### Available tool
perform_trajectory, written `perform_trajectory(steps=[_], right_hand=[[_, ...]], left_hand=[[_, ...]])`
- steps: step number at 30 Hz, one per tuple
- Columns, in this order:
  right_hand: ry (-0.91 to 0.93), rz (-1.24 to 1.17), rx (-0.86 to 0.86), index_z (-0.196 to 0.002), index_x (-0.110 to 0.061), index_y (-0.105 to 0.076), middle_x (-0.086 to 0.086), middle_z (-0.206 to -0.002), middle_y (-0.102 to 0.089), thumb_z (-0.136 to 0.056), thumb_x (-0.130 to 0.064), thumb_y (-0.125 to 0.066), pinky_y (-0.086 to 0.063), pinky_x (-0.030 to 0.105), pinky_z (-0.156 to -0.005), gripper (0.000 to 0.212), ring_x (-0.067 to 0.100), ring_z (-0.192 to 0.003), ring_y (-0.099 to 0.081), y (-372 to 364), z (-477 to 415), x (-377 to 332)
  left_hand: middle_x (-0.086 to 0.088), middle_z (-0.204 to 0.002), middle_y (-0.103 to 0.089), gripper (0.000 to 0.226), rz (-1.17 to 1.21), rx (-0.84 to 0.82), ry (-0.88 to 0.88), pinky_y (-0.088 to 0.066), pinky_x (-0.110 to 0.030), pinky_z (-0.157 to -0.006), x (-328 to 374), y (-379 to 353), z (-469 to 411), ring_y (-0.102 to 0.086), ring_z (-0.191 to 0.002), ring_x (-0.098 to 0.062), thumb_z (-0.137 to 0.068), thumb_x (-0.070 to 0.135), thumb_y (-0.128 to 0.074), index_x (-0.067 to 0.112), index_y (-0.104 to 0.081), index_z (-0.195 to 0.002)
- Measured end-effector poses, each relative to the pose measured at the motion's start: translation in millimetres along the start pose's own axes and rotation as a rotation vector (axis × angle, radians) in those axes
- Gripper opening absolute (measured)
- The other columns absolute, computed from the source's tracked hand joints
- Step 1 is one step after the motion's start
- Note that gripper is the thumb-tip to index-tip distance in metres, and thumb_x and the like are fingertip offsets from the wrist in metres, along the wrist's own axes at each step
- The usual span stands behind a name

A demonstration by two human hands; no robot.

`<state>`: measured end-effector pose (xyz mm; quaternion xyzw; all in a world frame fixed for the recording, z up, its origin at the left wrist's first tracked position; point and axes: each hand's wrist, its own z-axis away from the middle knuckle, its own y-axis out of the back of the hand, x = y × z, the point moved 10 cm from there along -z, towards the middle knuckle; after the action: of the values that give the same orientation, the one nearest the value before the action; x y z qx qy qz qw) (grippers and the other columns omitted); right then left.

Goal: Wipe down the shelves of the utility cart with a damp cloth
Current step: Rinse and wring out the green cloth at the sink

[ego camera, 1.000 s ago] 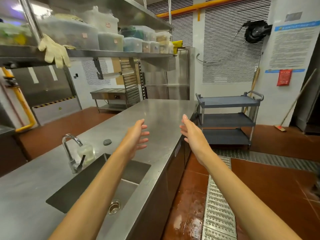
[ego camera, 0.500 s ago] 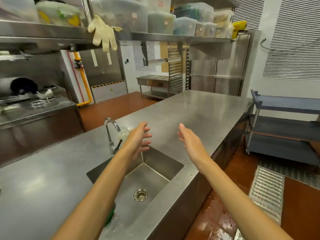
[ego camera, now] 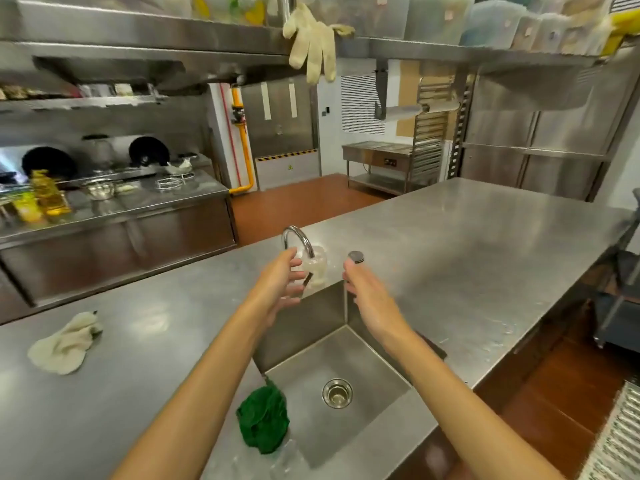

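Both hands are open and hold nothing. The left hand [ego camera: 282, 284] is by the tap [ego camera: 298, 242]; the right hand [ego camera: 372, 299] hangs over the sink [ego camera: 367, 372]. The sink looks dry, with only its drain inside. A green cloth [ego camera: 263, 419] sits bunched on the sink's near edge. It looks soft and light, easy to grab by the top. A pale rag [ego camera: 64, 344] lies on the surface [ego camera: 467, 244].

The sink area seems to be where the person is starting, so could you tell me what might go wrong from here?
1. Both hands, left and right, are empty; the white cloth lies far left and could be overlooked.
2. The green cloth hangs over the sink edge and may slide in.
3. The floor looks glossy, perhaps wet: a slip risk.
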<state>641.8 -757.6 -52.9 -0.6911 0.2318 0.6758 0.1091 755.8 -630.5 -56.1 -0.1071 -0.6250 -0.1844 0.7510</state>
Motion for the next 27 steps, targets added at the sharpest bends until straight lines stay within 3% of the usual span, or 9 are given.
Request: perform_trajectory(steps=[3, 8, 15, 22, 27], right_hand=[[-0.027, 0.014, -0.038, -0.140, -0.035, -0.047, -0.012, -0.144, -0.050, -0.073, -0.083, -0.034, -0.030, 0.044, -0.117, 0.083, 0.010, -0.134, -0.045, -31.3, -17.8, 10.3], [-0.074, 0.031, -0.140, -0.147, -0.033, -0.040, -0.013, -0.149, -0.044, -0.096, -0.067, -0.032, -0.029, 0.038, -0.117, 0.062, 0.008, -0.137, -0.041, -78.5, -32.6, 33.8], [-0.157, 0.090, -0.191, -0.143, -0.031, -0.044, -0.012, -0.139, -0.050, -0.098, -0.062, -0.033, -0.031, 0.027, -0.101, 0.056, 0.005, -0.129, -0.043, -125.5, -38.4, 81.9], [-0.276, 0.154, -0.236, -0.145, -0.025, -0.043, -0.010, -0.139, -0.048, -0.100, -0.056, -0.036, -0.027, 0.023, -0.101, 0.055, 0.001, -0.116, -0.037, -168.5, -39.7, 148.4], [-0.351, 0.218, -0.244, -0.142, -0.024, -0.047, -0.005, -0.142, -0.050, -0.101, -0.054, -0.036, -0.030, 0.027, -0.104, 0.052, 0.009, -0.124, -0.044, -192.4, -39.6, 201.6]], left_hand=[[-0.006, -0.111, -0.064, 0.038, 0.003, 0.044, 0.014, -0.050, -0.041, -0.092, -11.1, 26.8, -12.2, -0.062, -0.102, -0.025, -0.103, 0.046, -0.039, 0.018, -0.059, -0.118], [-0.008, -0.124, -0.062, 0.045, -0.029, 0.098, 0.097, -0.050, -0.045, -0.099, -49.0, 75.1, -32.3, -0.060, -0.114, -0.030, -0.102, 0.050, -0.039, 0.018, -0.057, -0.128], [-0.007, -0.122, -0.064, 0.043, -0.015, 0.145, 0.227, -0.051, -0.045, -0.098, -127.2, 127.0, -48.6, -0.062, -0.111, -0.027, -0.101, 0.049, -0.041, 0.018, -0.060, -0.125], [-0.007, -0.120, -0.065, 0.044, -0.003, 0.167, 0.384, -0.051, -0.041, -0.093, -218.7, 153.4, -59.9, -0.062, -0.107, -0.026, -0.101, 0.050, -0.042, 0.018, -0.060, -0.124], [-0.007, -0.119, -0.063, 0.043, -0.010, 0.170, 0.485, -0.050, -0.039, -0.091, -271.8, 159.3, -66.4, -0.060, -0.108, -0.027, -0.101, 0.049, -0.041, 0.017, -0.060, -0.123]])
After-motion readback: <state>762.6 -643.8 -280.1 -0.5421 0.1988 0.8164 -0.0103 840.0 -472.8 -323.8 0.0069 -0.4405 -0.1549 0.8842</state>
